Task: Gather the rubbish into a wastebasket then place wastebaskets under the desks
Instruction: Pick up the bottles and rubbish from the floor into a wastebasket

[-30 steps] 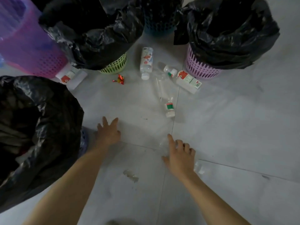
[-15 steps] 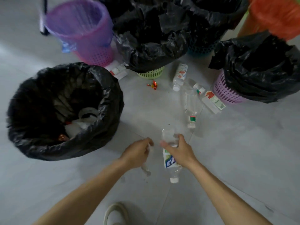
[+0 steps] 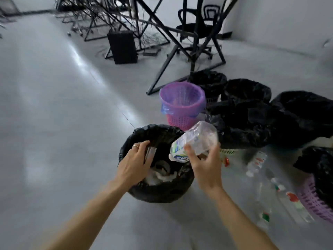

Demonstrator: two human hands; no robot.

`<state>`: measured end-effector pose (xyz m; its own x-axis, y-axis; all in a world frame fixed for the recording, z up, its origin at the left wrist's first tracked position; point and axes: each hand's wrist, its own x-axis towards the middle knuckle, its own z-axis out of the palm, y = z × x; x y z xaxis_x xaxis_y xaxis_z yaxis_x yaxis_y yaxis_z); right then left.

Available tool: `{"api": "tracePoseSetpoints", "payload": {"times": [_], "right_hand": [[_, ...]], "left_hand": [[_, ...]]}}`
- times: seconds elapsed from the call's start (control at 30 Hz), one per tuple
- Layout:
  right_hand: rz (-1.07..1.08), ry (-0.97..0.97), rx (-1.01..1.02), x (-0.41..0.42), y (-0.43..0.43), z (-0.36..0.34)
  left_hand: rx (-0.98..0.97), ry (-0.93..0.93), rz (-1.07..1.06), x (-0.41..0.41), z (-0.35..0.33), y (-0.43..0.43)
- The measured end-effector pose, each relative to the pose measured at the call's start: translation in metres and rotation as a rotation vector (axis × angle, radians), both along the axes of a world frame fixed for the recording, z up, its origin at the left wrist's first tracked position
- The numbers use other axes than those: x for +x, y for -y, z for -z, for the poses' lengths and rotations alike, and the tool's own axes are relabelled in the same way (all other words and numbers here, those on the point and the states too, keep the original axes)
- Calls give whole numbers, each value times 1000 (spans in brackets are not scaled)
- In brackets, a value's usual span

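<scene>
- Half a sec ago both hands were down at the floor picking up. Now they're up over the black-lined wastebasket (image 3: 158, 193), so pickup's done and the drop looks next.
- The right grip (image 3: 203, 165) is clenched round the clear bottle (image 3: 196, 139), fingers wrapped at mid-body by the label.
- Bottle sits at approx 12–1 o'clock of that grip and it's tilted. Fat btm points up toward 1 o'clock, cap end down toward 8 o'clock, over the basket mouth near its 3 o'clock rim.
- The left grip (image 3: 133, 161) pinches a clear scrap (image 3: 150, 154) over the mouth at its 9–10 o'clock side. Can't tell what the scrap is, too blurred.
- Already in the bag: white rubbish (image 3: 160, 170), below both hands.
- My read: both pieces are lined up to let go, so this round of gathering is nearly banked.
- Plenty left tho: more bottles (image 3: 255, 163) and a carton (image 3: 295, 202) lie on the floor at 3–4 o'clock of the basket, near the other bagged baskets (image 3: 248, 123).
- The desk (image 3: 161, 73) stands off at 12 o'clock. This wastebasket is out on open floor, so the tuck-under half isn't done for it.
</scene>
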<state>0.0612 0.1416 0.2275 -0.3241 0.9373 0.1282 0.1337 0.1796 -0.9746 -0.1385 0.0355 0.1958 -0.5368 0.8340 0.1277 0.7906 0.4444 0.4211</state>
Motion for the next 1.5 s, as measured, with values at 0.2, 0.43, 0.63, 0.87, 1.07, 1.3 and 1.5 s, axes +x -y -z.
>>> {"api": "tracePoseSetpoints", "payload": {"times": [0.2,0.43,0.63,0.87,1.07,1.3,1.5], "right_hand": [[-387,868,70,12,13,85],[-450,914,151,7,23,104],[-520,962,236,-40,37,98],[-593,981,262,-82,41,91],[-472,708,164,-31,26,97],[-268,896,-10,51,-29,121],[-160,944,11,50,-91,113]], "left_hand": [[-487,-170,40,-9,48,34],[-374,-324,176,-16,61,77],[-428,-280,33,-41,51,111],[-529,-273,-34,-52,42,124],[-220,-286,60,-13,31,51],[-183,-171,370,55,30,-75],[-393,-144,436,42,43,-136]]}}
